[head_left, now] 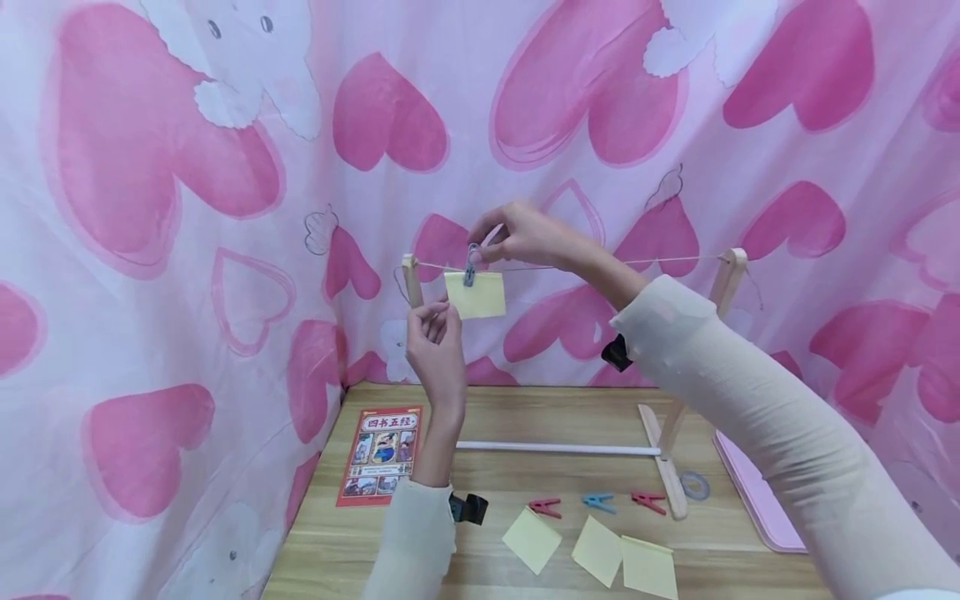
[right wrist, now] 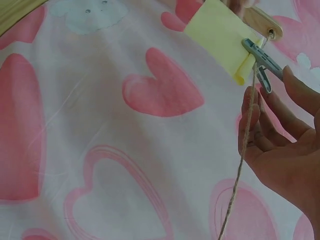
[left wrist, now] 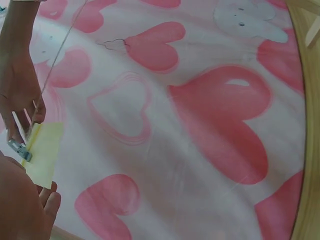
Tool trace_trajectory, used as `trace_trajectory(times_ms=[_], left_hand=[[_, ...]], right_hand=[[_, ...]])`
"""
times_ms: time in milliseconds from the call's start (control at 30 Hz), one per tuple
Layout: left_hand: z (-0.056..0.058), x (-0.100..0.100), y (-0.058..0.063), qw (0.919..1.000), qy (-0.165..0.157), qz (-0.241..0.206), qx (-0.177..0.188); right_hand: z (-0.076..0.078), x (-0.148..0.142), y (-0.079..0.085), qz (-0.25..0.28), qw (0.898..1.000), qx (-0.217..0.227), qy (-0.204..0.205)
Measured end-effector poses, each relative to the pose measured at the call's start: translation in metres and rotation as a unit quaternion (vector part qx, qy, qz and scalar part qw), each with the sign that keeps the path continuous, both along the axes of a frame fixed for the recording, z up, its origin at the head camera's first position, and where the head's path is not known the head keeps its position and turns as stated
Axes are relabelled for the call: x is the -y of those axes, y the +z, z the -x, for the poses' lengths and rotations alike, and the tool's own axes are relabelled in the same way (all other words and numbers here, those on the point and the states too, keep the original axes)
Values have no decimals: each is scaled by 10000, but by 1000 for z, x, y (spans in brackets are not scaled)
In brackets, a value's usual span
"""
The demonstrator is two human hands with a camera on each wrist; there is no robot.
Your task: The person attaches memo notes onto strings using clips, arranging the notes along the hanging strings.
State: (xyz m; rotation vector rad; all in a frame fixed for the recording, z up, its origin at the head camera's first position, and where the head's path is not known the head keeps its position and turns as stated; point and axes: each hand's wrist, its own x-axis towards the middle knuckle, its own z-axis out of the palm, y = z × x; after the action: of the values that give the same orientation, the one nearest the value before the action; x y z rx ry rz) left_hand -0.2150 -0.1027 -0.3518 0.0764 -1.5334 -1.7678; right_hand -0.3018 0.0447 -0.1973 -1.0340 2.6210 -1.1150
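A yellow paper note (head_left: 486, 296) hangs at the string (head_left: 637, 262), its top edge folded over. A grey clothespin (head_left: 469, 268) clips that fold, its jaws over paper and string. My right hand (head_left: 521, 237) pinches the clothespin's handles between thumb and fingers, as the right wrist view shows at the clothespin (right wrist: 265, 57). Below and to the left, my left hand (head_left: 437, 350) holds the note's lower left side with its fingertips. In the left wrist view, fingers (left wrist: 50, 200) of this hand lie at the note's lower corner (left wrist: 46, 165).
The string runs between two wooden posts (head_left: 726, 283), joined low down by a white rod (head_left: 555, 448). On the table lie a red book (head_left: 381, 454), two red clothespins (head_left: 544, 507), a blue clothespin (head_left: 598, 502), three yellow notes (head_left: 532, 540), a tape roll (head_left: 695, 485) and a pink case (head_left: 757, 492).
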Motion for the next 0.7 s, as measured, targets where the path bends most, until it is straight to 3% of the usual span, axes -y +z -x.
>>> trace_trajectory(times_ms=[133, 333, 500, 700], left_hand=[[-3, -2, -10, 9996, -165, 127, 177], [-6, -2, -15, 9994, -182, 172, 224], [-7, -1, -17, 9994, -203, 147, 252], [-11, 1, -20, 9988, -264, 216, 350]], right_hand=[[-2, -3, -2, 10, 10000, -46, 34], [-6, -12, 0, 75, 9998, -176, -36], [-14, -31, -1, 45, 9964, -837, -159], [-33, -73, -16, 343, 9852, -1621, -442]])
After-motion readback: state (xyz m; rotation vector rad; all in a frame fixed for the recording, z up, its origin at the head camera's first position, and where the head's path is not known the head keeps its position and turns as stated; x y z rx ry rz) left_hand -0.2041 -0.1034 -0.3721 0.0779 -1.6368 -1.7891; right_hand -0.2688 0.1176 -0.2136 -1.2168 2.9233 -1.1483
